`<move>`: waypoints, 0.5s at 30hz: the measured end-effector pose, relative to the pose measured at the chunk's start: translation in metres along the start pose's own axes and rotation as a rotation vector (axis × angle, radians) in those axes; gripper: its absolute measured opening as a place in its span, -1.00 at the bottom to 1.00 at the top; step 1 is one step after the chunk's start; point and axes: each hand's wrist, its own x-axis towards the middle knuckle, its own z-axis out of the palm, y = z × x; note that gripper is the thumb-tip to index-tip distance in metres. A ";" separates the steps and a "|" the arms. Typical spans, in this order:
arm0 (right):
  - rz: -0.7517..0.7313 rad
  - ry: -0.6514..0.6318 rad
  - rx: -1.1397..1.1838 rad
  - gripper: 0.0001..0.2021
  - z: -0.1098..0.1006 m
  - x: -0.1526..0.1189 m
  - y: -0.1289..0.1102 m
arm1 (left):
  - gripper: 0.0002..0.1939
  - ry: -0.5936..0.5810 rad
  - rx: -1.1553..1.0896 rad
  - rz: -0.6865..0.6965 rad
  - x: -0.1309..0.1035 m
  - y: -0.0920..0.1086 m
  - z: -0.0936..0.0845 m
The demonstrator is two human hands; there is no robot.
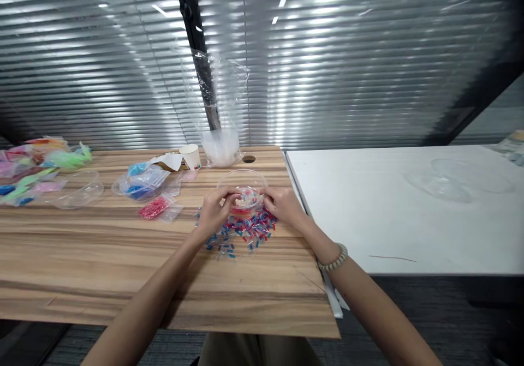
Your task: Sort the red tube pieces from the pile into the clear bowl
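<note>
Pinching clear bowl [242, 183] rim, both hands | beads [245, 231] beneath | bags [142, 185], cup [191, 156] left

No writing, label, brand, number or sign is legible anywhere.

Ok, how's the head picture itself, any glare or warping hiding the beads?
Head view: ceiling-light glare streaks the blinds; wide-angle lens bows the wooden table edges; corners darken; the clear bowl and beads between left hand and right hand look soft, not obscured.
</note>
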 end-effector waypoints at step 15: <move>0.012 0.008 0.016 -0.73 0.002 -0.001 0.003 | -0.91 0.008 0.005 0.056 0.000 0.000 -0.002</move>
